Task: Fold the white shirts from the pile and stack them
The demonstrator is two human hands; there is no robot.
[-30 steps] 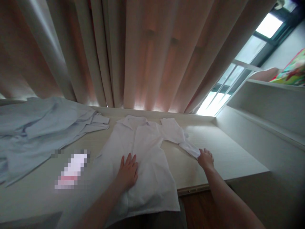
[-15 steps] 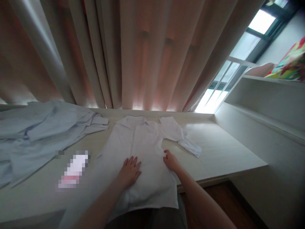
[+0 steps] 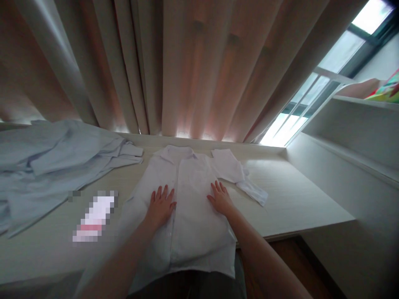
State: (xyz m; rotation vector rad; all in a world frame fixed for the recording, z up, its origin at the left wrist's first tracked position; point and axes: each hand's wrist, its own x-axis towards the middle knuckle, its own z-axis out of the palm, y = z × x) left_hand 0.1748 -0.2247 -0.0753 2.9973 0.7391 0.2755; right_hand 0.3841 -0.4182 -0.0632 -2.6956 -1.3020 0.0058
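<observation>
White collared fabric shirt [image 3: 190,216] is overlaid by left hand [image 3: 160,206] and right hand [image 3: 220,199], flat and apart, collar-to-hem axis pointed away between them, bent white sleeve [image 3: 229,167] nearer right hand.

Matt cloth shirt [image 3: 196,224]; smooth, faintly glossy tabletop [image 3: 293,195].

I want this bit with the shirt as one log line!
white shirt: spread on table | left hand: open, on shirt front | right hand: open, at shirt's side edge | other clothes: left of shirt
</observation>
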